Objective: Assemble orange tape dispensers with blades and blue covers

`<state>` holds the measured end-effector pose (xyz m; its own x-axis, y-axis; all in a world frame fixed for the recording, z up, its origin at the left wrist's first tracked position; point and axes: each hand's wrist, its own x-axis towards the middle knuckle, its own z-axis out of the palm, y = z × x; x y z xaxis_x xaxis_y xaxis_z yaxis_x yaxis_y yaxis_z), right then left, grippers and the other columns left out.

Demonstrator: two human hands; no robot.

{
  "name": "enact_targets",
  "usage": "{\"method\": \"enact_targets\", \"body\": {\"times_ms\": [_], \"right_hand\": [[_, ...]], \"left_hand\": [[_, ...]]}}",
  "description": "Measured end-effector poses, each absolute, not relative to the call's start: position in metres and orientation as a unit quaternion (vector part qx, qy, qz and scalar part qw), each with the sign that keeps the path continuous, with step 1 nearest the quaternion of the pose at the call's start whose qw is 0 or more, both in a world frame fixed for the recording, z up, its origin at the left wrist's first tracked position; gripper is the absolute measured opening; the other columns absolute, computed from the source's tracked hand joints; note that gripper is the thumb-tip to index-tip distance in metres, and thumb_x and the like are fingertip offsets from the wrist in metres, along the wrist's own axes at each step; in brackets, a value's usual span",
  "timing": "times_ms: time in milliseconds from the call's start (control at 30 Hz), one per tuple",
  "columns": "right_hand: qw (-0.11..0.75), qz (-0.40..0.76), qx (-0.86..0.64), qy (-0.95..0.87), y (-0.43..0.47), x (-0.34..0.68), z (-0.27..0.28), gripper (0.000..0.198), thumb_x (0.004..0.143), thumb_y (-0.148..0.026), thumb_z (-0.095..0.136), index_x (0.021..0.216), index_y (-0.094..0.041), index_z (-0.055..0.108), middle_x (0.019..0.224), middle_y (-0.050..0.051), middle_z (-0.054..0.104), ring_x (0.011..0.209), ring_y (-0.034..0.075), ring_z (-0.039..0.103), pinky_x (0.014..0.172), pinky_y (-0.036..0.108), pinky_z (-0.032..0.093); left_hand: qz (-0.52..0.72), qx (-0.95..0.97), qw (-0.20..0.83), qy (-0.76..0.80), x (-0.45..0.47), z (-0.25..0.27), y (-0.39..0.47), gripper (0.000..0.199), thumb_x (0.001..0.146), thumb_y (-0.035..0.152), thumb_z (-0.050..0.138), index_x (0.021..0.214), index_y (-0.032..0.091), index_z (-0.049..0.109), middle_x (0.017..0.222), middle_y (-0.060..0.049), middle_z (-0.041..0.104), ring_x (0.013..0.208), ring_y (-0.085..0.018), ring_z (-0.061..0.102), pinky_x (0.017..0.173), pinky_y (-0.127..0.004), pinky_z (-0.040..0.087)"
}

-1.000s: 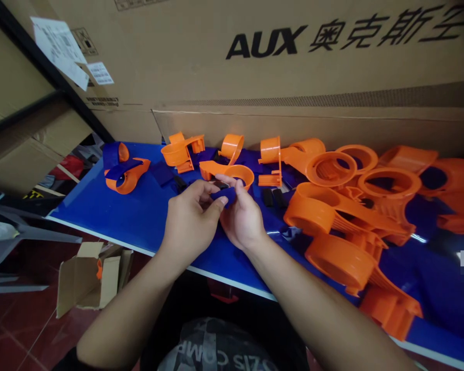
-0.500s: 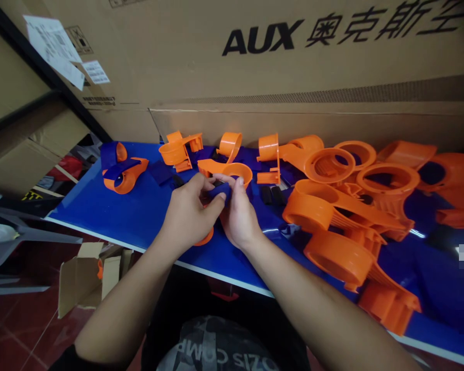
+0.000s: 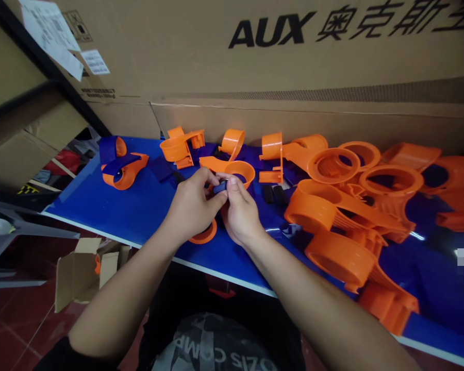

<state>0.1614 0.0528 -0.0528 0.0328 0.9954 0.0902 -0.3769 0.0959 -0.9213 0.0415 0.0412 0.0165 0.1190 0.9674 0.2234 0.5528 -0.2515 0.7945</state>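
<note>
My left hand [image 3: 189,208] and my right hand [image 3: 243,215] meet over the table's middle, fingers closed around a small dark blue piece [image 3: 219,186]. The thumbs press on it from either side, and the fingers hide most of its shape. Under my left hand, part of an orange ring [image 3: 204,236] shows on the tabletop. Just beyond my fingertips lies an orange plastic tape dispenser [image 3: 244,170]. Some black pieces [image 3: 274,195] rest to the right of my right hand.
Several orange tape dispensers [image 3: 338,260] are heaped on the right of the blue table [image 3: 139,216]. An orange part with blue pieces [image 3: 124,175] lies at left. A large cardboard box [image 3: 185,62] stands behind; a small open carton [image 3: 69,278] sits on the floor.
The blue piece has turned between my fingers and less of it shows. My left hand has shifted slightly, uncovering more of the orange ring. The whole view has moved a little.
</note>
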Motion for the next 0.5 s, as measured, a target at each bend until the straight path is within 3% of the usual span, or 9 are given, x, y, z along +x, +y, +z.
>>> {"method": "enact_targets", "body": {"times_ms": [167, 233, 333, 500], "right_hand": [[0.64, 0.568, -0.356, -0.375, 0.053, 0.164, -0.041, 0.043, 0.097, -0.067, 0.063, 0.115, -0.029, 0.072, 0.131, 0.006, 0.073, 0.132, 0.027, 0.065, 0.114, 0.048, 0.053], [0.649, 0.589, -0.336, -0.345, 0.051, 0.165, -0.035, 0.042, 0.097, -0.067, 0.063, 0.116, -0.03, 0.071, 0.13, 0.005, 0.073, 0.129, 0.027, 0.067, 0.11, 0.048, 0.056], [0.647, 0.626, -0.317, -0.298, 0.049, 0.167, -0.025, 0.042, 0.097, -0.068, 0.062, 0.118, -0.032, 0.069, 0.119, 0.005, 0.076, 0.116, 0.028, 0.074, 0.098, 0.049, 0.063], [0.635, 0.656, -0.305, -0.27, 0.047, 0.172, -0.016, 0.042, 0.095, -0.066, 0.068, 0.115, -0.029, 0.072, 0.112, 0.006, 0.078, 0.107, 0.028, 0.077, 0.091, 0.047, 0.065]], "left_hand": [[0.394, 0.714, 0.262, 0.515, 0.038, 0.023, 0.046, 0.022, 0.089, 0.027, 0.077, 0.108, 0.023, 0.066, 0.111, -0.005, 0.078, 0.093, -0.02, 0.075, 0.081, -0.033, 0.058], [0.444, 0.688, 0.283, 0.499, 0.022, 0.025, 0.049, 0.035, 0.093, 0.037, 0.077, 0.123, 0.024, 0.064, 0.117, -0.007, 0.077, 0.101, -0.021, 0.076, 0.085, -0.033, 0.06], [0.513, 0.616, 0.235, 0.55, -0.017, 0.019, 0.05, 0.044, 0.1, 0.052, 0.066, 0.132, 0.023, 0.062, 0.114, -0.008, 0.077, 0.096, -0.021, 0.076, 0.082, -0.034, 0.061], [0.387, 0.642, 0.089, 0.655, -0.063, -0.018, 0.02, 0.039, 0.1, 0.048, 0.066, 0.127, 0.021, 0.068, 0.117, -0.01, 0.078, 0.102, -0.026, 0.074, 0.09, -0.042, 0.06]]}}
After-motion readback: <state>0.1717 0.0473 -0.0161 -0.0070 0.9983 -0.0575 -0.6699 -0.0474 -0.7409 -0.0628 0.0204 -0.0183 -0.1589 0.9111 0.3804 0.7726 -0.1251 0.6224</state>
